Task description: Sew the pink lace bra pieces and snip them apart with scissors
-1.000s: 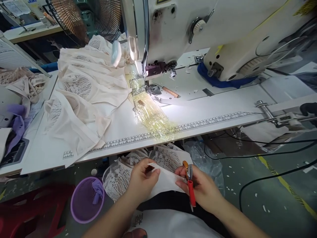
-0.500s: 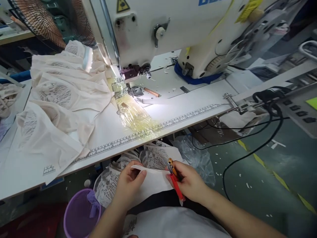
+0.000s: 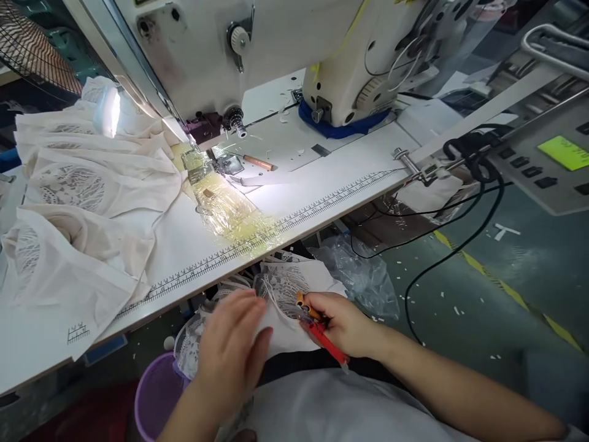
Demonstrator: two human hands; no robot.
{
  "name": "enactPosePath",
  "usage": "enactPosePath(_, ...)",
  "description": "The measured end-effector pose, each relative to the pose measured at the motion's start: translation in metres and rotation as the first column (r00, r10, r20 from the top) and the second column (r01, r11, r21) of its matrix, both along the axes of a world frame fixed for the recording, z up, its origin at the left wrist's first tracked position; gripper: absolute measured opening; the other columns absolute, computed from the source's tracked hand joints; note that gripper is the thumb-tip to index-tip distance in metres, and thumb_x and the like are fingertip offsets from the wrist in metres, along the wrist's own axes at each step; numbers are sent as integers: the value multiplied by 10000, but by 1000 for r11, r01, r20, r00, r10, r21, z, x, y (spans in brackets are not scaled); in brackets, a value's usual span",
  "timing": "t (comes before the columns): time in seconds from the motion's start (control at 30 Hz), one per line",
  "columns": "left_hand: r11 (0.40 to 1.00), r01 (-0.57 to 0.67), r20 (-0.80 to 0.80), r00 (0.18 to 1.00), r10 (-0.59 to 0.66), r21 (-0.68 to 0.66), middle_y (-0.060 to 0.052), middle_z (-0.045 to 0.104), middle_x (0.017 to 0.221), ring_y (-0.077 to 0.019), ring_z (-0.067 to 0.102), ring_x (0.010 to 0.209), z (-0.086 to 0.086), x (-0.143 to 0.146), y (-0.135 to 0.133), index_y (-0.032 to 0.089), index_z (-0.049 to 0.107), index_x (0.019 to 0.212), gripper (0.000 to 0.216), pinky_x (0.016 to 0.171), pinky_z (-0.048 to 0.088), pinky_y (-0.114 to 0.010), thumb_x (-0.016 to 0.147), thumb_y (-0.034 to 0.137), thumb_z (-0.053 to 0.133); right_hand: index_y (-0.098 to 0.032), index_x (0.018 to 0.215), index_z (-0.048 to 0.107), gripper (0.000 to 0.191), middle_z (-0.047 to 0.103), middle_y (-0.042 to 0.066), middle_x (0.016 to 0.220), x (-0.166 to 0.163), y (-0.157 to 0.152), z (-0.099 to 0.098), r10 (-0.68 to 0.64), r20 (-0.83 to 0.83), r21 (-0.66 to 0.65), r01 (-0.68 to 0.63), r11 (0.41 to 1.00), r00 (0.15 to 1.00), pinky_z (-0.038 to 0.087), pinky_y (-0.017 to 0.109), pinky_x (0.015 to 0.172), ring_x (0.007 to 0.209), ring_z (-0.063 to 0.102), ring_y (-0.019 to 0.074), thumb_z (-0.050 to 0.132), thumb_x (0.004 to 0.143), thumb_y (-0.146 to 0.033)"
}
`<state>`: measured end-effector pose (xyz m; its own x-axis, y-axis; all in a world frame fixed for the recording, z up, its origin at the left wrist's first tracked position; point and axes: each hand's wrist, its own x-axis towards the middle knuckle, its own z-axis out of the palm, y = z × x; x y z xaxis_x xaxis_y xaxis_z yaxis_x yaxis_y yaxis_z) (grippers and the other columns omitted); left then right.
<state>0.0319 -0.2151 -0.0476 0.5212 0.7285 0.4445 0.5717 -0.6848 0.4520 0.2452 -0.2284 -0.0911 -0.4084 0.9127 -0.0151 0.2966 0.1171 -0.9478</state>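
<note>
My left hand (image 3: 234, 341) is blurred, its fingers loosely spread over the left part of the white lace garment (image 3: 288, 331), with nothing visible in it. Wrapped around a small cutting tool with red and orange handles, like thread snips (image 3: 327, 344), is my right hand (image 3: 343, 322). The tool lies across the garment's right edge, its handle end pointing down and right. Its blades are too unclear to make out. The garment rests on my lap, with a lace cup facing up; my left hand hides part of it.
A sewing machine (image 3: 285, 37) stands on the white table (image 3: 322, 193), which has a printed ruler along its front edge. Stacked white lace garments (image 3: 87, 184) lie at left. Below are a purple bin (image 3: 159, 399), clear plastic (image 3: 361, 267) and a black cable (image 3: 453, 270).
My left hand has let go of the garment's edge, lifted and spread its fingers. My right hand still holds the snips, tilted slightly more sideways. The whole view has shifted.
</note>
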Motion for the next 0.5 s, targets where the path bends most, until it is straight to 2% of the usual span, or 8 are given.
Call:
enactPosePath(0.07,972,225,-113,966,-232,-75,-92,640,1044,-242,540,1102,12,11,4,186,571,1087,296,1010,394,-424,809,89,532,-225,622,312,192,369,-55,589,1,3,4,50,-10,26,-49,998,999,280,222,488,538,321,106,486,682,-170)
enactPosePath(0.1,947,279,-163,939,-304,-161,-94,648,1028,-248,548,1090,14,16,6,186,594,1047,257,1025,374,-437,820,99,510,-226,622,306,195,369,-56,593,1,4,6,71,-15,36,-70,997,997,278,222,491,539,321,106,483,670,-161)
enactPosePath(0.2,873,269,-231,894,-384,-407,-102,660,892,-253,604,915,13,26,14,178,641,922,195,929,431,-432,842,143,466,-227,623,297,204,373,-57,601,0,6,9,95,-26,51,-94,994,995,277,221,493,539,334,105,480,642,-139)
enactPosePath(0.27,823,230,-192,907,-375,-519,-77,635,771,-216,593,749,9,27,18,186,650,839,194,763,478,-352,856,167,458,-228,631,312,200,380,-59,600,-2,6,9,76,-33,48,-75,996,997,283,220,490,538,341,106,493,665,-150)
enactPosePath(0.33,770,197,-94,944,-315,-607,-52,603,705,-179,557,664,5,23,18,194,645,768,213,631,445,-272,871,188,458,-230,648,337,194,393,-57,599,-3,4,8,34,-37,35,-33,999,999,299,221,485,535,349,108,514,722,-201)
enactPosePath(0.4,715,173,6,973,-229,-677,-35,578,670,-154,530,629,2,18,17,191,634,721,246,589,411,-241,883,201,449,-228,686,388,176,437,-46,622,-3,2,6,-7,-79,-20,6,1000,997,343,228,497,545,388,115,539,761,-282)
enactPosePath(0.5,639,115,80,993,-83,-760,-40,578,669,-154,528,639,-1,11,15,171,631,716,270,593,408,-243,892,260,447,-217,791,480,222,528,-1,729,-4,-2,3,-49,-187,-148,21,989,981,429,271,579,638,494,151,632,709,-357)
